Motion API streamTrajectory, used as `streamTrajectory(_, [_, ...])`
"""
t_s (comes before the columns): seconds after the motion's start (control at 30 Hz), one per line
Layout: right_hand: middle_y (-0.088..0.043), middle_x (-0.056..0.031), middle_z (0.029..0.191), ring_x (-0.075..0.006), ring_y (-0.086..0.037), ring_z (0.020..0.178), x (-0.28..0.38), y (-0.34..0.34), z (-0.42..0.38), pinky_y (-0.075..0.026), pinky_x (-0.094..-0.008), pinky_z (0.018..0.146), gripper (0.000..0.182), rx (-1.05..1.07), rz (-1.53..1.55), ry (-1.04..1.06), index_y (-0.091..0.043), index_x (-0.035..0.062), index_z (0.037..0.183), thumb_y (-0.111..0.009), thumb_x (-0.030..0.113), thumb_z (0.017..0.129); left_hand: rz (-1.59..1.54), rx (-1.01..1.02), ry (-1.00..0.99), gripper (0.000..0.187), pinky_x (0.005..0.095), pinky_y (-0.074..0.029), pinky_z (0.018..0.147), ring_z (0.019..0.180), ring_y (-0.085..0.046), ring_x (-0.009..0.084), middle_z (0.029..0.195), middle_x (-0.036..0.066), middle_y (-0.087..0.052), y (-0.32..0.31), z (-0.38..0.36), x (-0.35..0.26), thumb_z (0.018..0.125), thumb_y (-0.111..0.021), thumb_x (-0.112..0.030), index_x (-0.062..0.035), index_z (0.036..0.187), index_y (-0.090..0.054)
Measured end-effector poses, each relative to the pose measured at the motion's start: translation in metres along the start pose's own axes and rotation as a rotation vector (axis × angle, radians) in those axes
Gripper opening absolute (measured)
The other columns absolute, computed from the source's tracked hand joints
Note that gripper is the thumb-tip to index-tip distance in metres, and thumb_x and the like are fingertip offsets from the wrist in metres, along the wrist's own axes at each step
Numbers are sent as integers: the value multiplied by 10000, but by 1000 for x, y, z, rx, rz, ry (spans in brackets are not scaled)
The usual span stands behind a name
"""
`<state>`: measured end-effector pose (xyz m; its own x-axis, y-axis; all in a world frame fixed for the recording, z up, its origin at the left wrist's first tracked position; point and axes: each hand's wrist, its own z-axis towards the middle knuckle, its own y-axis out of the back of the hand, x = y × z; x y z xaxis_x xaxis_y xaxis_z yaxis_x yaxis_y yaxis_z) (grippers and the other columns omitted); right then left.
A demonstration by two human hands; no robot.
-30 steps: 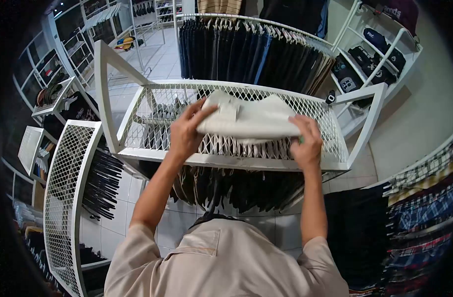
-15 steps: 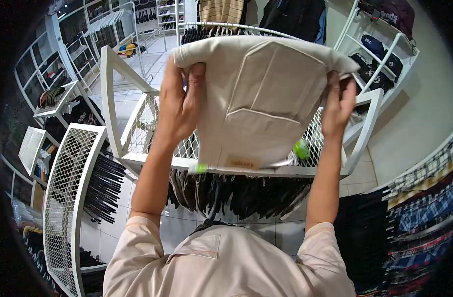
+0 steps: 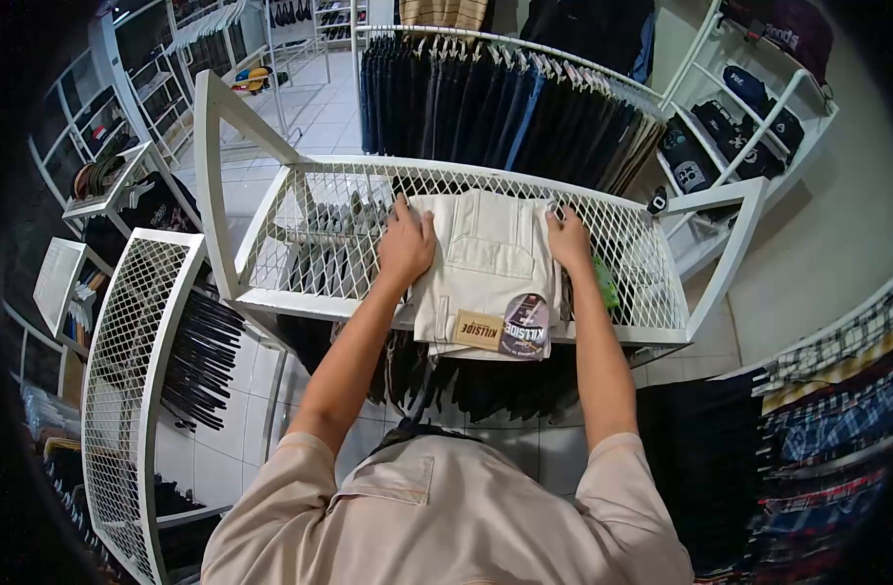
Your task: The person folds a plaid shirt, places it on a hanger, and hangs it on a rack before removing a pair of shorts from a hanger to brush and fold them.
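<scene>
Folded cream trousers lie flat on the white wire-mesh shelf, their waistband end overhanging its front edge. A tan patch reading KILLSIDE and a round dark tag show on that end. At the far left corner of the fold is my left hand, thumb and fingers pinching the cloth. My right hand grips the opposite far corner, its fingertips partly hidden. Beside my right forearm, a bright green item is partly covered; I cannot make out its kind.
Behind the shelf, several dark trousers hang from a curved rail. More dark garments hang below the shelf. A second mesh rack stands at left. Plaid shirts line the right, and caps fill a rack at back right.
Both hands have lowered the cream trousers from in front of me onto the mesh shelf. The round tag and patch now show clearly, and the rail behind is visible.
</scene>
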<state>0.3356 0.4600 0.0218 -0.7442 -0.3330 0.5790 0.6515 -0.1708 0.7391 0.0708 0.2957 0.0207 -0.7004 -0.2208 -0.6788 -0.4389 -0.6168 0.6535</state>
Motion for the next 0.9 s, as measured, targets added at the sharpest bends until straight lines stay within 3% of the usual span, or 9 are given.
streamTrajectory(0.03, [-656, -272, 1257, -452, -607, 1204, 6, 18, -10, -470, -495, 1035, 584, 12, -13, 7, -582, -3, 1391, -568, 440, 1011, 34, 76, 61, 627, 578, -463, 1023, 1121, -601, 569, 1370, 362, -525, 26, -14, -27, 1047, -495, -377, -3, 1535, -369])
streamTrajectory(0.13, [-579, -258, 1372, -441, -556, 1262, 13, 71, -50, -421, -526, 1091, 627, -29, -196, 76, -545, 78, 1478, -615, 454, 982, 269, 15, -318, 578, 571, -359, 1151, 1370, -461, 501, 1470, 332, -467, 32, -24, -3, 1048, -490, -397, -75, 1525, -449])
streamTrajectory(0.23, [-488, -244, 1477, -448, -466, 1347, -11, 85, -83, -348, -621, 1104, 638, 52, -544, -78, -551, 159, 1494, -628, 505, 963, 92, 174, -452, 553, 603, -227, 1219, 1523, -279, 424, 1572, 252, -415, 61, -48, -15, 1048, -475, -432, -147, 1521, -498])
streamTrajectory(0.33, [-573, -275, 1331, -436, -538, 1245, -32, 81, -88, -422, -540, 1058, 579, 103, -478, -68, -533, 105, 1503, -593, 406, 1012, 215, 322, -486, 584, 597, -174, 1244, 1561, -230, 374, 1664, 149, -327, 41, -63, 3, 1053, -477, -460, -202, 1575, -438])
streamTrajectory(0.43, [-599, -234, 1124, -403, -586, 1048, -9, 68, -86, -482, -513, 955, 563, -151, -262, 182, -516, 73, 1508, -595, 346, 1022, 179, 312, -463, 620, 622, -157, 1235, 1565, -228, 354, 1680, 144, -298, 36, -65, 5, 1053, -463, -459, -179, 1602, -390])
streamTrajectory(0.6, [-619, -224, 1371, -352, -612, 1254, 147, 48, -95, -476, -429, 1084, 663, 507, 252, 322, -538, 49, 1469, -784, 224, 879, 176, 289, -470, 676, 618, -163, 1230, 1564, -233, 352, 1680, 147, -296, 33, -67, 8, 1054, -446, -453, -76, 1605, -344])
streamTrajectory(0.67, [-609, -227, 1396, -367, -602, 1270, 132, 13, -78, -471, -435, 1100, 686, 490, 11, 518, -537, 25, 1461, -796, 249, 866, 257, 309, -477, 695, 611, -139, 1237, 1568, -231, 336, 1683, 143, -292, 31, -66, 12, 1062, -407, -478, -70, 1616, -314])
streamTrajectory(0.8, [-633, -254, 1254, -406, -617, 1143, 35, -8, 24, -505, -514, 993, 612, 161, -279, 141, -568, 12, 1405, -771, 253, 880, 275, 344, -436, 705, 611, -119, 1243, 1576, -217, 311, 1693, 125, -276, 34, -73, 11, 1069, -357, -508, -86, 1630, -291])
streamTrajectory(0.9, [-666, -259, 1167, -423, -621, 1118, 56, 10, 18, -498, -506, 985, 603, -121, -179, 227, -581, -1, 1373, -772, 265, 867, 262, 336, -426, 713, 611, -108, 1247, 1578, -210, 307, 1695, 121, -274, 32, -70, 11, 1063, -356, -515, -88, 1630, -291])
